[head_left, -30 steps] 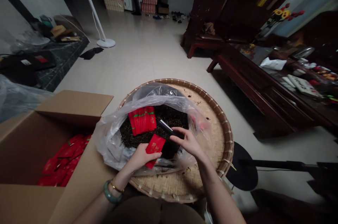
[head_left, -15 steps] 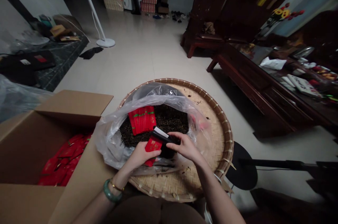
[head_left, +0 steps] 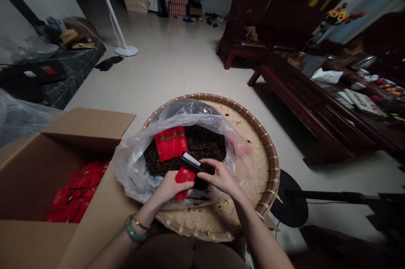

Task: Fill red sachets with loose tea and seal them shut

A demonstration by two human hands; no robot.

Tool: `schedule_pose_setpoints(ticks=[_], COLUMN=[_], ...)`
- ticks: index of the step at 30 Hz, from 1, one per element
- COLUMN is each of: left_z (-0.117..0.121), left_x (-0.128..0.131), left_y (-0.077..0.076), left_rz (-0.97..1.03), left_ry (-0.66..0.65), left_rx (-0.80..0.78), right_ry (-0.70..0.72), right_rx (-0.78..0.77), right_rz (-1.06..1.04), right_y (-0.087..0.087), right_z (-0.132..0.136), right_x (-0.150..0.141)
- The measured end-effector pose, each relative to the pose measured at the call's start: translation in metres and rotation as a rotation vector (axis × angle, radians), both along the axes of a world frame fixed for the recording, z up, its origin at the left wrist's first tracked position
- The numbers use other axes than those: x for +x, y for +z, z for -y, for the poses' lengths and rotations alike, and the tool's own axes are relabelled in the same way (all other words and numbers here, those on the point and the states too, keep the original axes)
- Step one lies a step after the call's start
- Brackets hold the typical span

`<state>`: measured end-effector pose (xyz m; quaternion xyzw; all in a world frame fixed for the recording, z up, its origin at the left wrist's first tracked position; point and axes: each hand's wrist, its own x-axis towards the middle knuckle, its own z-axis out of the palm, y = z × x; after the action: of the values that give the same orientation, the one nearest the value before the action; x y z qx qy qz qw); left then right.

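Between the fingers and thumb of my left hand [head_left: 169,185] is a red packet [head_left: 186,176] with gold print. My right hand [head_left: 218,176] is closed around a black stapler-like tool [head_left: 191,160] with a white strip on top. The tool lies across the packet's upper end; its exact kind is too dim to make out. Both hands are over a clear plastic bag [head_left: 133,176] of dark loose tea leaves [head_left: 207,144]. A fanned stack of red packets [head_left: 171,144] rests on the leaves, just beyond my left hand.
Under the bag is a round woven bamboo tray [head_left: 259,167] with scattered leaf bits. An open cardboard box [head_left: 91,123] holding many red packets [head_left: 76,193] stands at left. A black round stand base [head_left: 289,199] is to the right, near a dark wooden table [head_left: 300,112].
The packet and black tool have shifted very slightly, the tool tilting a little. Both hands keep their grips; the stack, tray and box look unchanged.
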<state>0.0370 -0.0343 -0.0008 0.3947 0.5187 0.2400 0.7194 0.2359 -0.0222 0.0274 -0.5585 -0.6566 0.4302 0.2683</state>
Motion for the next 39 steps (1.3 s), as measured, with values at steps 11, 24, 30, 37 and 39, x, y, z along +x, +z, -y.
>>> schedule_pose_setpoints(ticks=[11, 24, 30, 37, 39], left_z=[0.000, 0.001, 0.000, 0.000, 0.001], left_x=[0.000, 0.000, 0.000, 0.001, 0.001], left_y=[0.003, 0.004, 0.004, 0.003, 0.003], left_rz=[-0.027, -0.035, -0.028, -0.035, -0.036], left_ry=[-0.015, -0.006, -0.041, -0.049, -0.046], left_rx=[0.015, 0.009, 0.030, 0.031, 0.013], right_ry=[0.026, -0.032, -0.010, -0.034, -0.048], right_rx=[0.022, -0.067, 0.057, 0.056, 0.058], right_rz=[0.000, -0.109, 0.010, -0.009, -0.030], right_y=[0.000, -0.001, 0.001, -0.001, -0.003], right_z=[0.003, -0.001, 0.001, 0.001, 0.000], right_x=[-0.002, 0.010, 0.003, 0.001, 0.003])
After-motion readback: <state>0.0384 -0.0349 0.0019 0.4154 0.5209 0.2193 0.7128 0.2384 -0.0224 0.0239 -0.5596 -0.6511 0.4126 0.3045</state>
